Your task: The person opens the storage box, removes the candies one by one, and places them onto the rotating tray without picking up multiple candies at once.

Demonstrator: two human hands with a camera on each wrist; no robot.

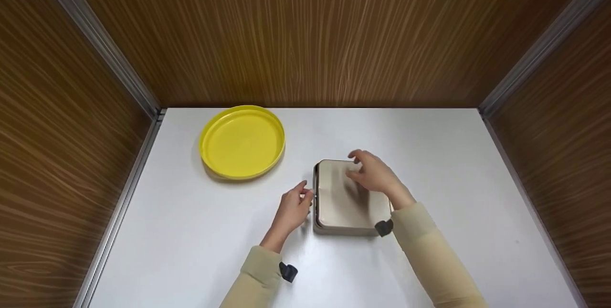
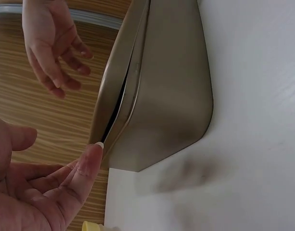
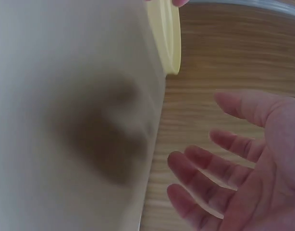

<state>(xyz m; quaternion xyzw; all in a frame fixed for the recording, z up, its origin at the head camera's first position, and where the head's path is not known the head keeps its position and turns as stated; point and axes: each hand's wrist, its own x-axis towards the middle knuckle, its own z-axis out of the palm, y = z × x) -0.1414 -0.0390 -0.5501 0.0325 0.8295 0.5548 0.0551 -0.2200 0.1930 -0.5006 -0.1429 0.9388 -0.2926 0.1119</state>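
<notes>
A beige tin box [image 2: 171, 72] with rounded corners stands on the table, right of the middle in the head view. Its lid [image 1: 339, 203] sits slightly raised along the left side, where a dark gap shows. At that gap, a fingertip of my left hand [image 1: 292, 208] touches the lid's edge, the fingers fairly straight. Above the lid hovers my right hand [image 1: 376, 174], its fingers spread and loosely bent, holding nothing. In the right wrist view its shadow falls on the lid, apart from the fingers. What the tin contains is hidden.
A round yellow tray [image 1: 243, 145] with a raised rim lies at the back left of the white table [image 1: 200, 231]. Wood-grain panels [image 1: 305, 36] close off the back and both sides. Both sleeves carry a small black wrist piece [image 1: 288, 272].
</notes>
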